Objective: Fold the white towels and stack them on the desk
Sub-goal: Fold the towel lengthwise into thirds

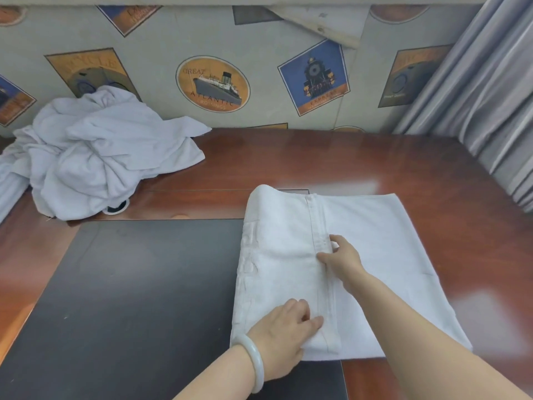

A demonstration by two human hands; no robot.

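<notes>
A white towel (380, 255) lies flat on the reddish wooden desk (360, 160), its left part folded over onto the middle so a hemmed edge runs down the centre. My left hand (281, 333), with a pale bangle on the wrist, pinches the near end of that folded flap. My right hand (341, 259) grips the same hemmed edge farther up. A crumpled heap of white towels (98, 151) sits at the desk's back left against the wall.
A black desk mat (138, 307) covers the near left of the desk, under the towel's left edge. A round cable hole (116, 208) peeks out below the heap. Patterned wallpaper rises behind; grey curtains (490, 111) hang at the right.
</notes>
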